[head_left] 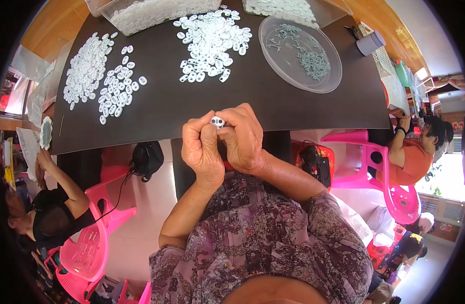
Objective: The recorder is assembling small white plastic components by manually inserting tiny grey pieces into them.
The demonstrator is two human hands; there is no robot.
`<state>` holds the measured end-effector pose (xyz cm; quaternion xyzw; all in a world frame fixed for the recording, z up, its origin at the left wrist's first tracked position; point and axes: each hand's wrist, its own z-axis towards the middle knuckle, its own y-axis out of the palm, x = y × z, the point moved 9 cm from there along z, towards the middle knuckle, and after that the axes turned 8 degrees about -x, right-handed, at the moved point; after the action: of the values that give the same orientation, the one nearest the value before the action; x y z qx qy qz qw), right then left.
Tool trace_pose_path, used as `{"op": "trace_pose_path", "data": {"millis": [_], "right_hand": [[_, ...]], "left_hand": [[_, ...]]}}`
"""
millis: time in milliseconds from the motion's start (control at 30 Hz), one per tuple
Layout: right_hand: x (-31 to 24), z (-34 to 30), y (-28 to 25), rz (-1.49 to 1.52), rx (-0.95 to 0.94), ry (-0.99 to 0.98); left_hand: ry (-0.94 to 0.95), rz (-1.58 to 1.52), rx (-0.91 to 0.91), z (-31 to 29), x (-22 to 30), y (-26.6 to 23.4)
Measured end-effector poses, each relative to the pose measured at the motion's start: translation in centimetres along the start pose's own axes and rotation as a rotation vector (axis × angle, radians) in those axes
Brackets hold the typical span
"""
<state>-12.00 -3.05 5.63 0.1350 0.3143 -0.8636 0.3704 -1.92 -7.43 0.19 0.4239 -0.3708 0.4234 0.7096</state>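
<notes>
Near the table's front edge, my left hand (202,152) and my right hand (243,133) meet, fingers and thumbs closed around one small white oval plastic piece with dark holes (217,121). Both thumbs press close to it, and the fingers hide much of its edge. Beyond my hands lies a pile of similar white pieces (212,45). Two more groups are at the left: a denser pile (88,66) and a looser scatter (118,91). To the right, a round clear plastic lid or tray (273,68) holds small grey-green slender parts (313,63).
Clear tubs (156,15) of white pieces stand along the back of the dark table (161,109). A grey-lidded container (370,43) lies at the right. People sit on both sides, at the left (55,202) and right (415,152), with pink plastic chairs (103,228) around.
</notes>
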Motion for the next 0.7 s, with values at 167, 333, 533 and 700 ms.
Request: {"op": "trace_pose_path", "data": {"millis": [167,333,533,700], "right_hand": [[-0.14,0.22,0.15,-0.031,0.018,-0.035],[-0.59,0.51,0.28,-0.032,0.041,-0.079],[0.1,0.3,0.78,-0.015,0.052,-0.052],[-0.23,0.77,0.73,0.006,0.024,-0.021]], "left_hand": [[0.027,0.078,0.002,0.1,0.18,-0.05],[0.057,0.077,0.003,0.17,0.2,-0.15],[0.042,0.1,0.057,0.28,0.19,-0.15],[0.001,0.066,0.094,0.42,0.14,-0.45]]}}
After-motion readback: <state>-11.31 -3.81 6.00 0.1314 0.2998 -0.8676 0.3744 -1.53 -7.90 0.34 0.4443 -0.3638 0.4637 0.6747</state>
